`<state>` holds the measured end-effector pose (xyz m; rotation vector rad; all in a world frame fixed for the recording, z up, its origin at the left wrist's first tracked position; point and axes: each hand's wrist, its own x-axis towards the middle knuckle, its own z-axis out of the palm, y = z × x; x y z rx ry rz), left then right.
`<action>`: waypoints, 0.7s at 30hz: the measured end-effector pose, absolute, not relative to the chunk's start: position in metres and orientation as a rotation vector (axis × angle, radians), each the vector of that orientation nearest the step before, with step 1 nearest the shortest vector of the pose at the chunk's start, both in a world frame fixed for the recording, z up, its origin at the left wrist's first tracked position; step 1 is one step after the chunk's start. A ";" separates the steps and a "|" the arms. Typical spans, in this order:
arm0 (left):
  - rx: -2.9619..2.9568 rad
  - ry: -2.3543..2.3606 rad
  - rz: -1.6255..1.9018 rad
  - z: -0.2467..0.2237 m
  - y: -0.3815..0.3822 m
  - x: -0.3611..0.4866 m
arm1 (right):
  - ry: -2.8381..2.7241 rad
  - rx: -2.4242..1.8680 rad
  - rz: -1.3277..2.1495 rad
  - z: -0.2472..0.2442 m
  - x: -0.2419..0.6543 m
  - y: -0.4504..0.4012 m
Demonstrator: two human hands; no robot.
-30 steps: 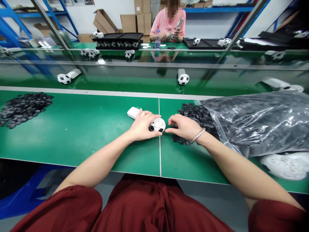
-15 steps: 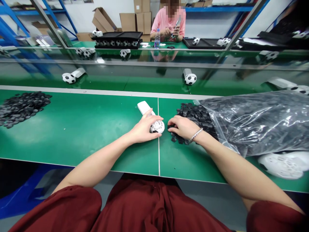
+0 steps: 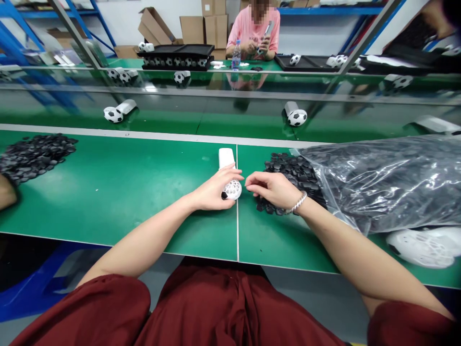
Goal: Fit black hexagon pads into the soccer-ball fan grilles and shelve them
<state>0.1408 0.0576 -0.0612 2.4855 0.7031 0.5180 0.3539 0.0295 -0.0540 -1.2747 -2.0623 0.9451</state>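
Observation:
My left hand (image 3: 216,187) is closed around a white football-shaped casing (image 3: 233,191), a lattice ball with a flat white handle (image 3: 226,157) pointing away from me. One black patch fills a gap at the ball's left side; other gaps are bare. Just right of the ball is my right hand (image 3: 273,190), wearing a twisted bracelet, its thumb and fingertips pinched together. Whatever the pinch holds is too small to make out. Behind and beneath that hand spreads a pile of small black pieces (image 3: 288,166).
A clear plastic bag (image 3: 392,182) of dark contents lies at right, another white casing (image 3: 421,247) before it. Another person's hand (image 3: 6,192) is beside a second black pile (image 3: 39,156) at left. Finished-looking footballs (image 3: 297,117) ride the belt beyond; a seated person (image 3: 254,33) faces me.
My right hand has lifted off the black pile towards the ball. The casing has turned, its handle now pointing straighter away. Near-belt footballs moved right. Another person's hand appeared at left.

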 end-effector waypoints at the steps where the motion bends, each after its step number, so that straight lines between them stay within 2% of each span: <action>1: 2.479 0.763 0.524 -0.061 0.058 0.141 | -2.008 -1.245 1.041 -0.054 0.353 0.029; 4: 2.419 0.973 0.553 -0.060 0.057 0.141 | -1.895 -1.194 1.235 -0.056 0.352 0.029; 8: 2.375 0.950 0.515 -0.059 0.057 0.142 | -1.894 -1.174 1.214 -0.060 0.352 0.030; 11: 2.354 0.897 0.484 -0.056 0.057 0.141 | -1.982 -1.101 1.070 -0.059 0.352 0.029; 16: 2.307 0.941 0.437 -0.053 0.055 0.141 | -2.189 -0.953 0.595 -0.057 0.350 0.027; 21: 2.330 0.913 0.451 -0.056 0.056 0.140 | -2.270 -0.861 0.498 -0.063 0.344 0.025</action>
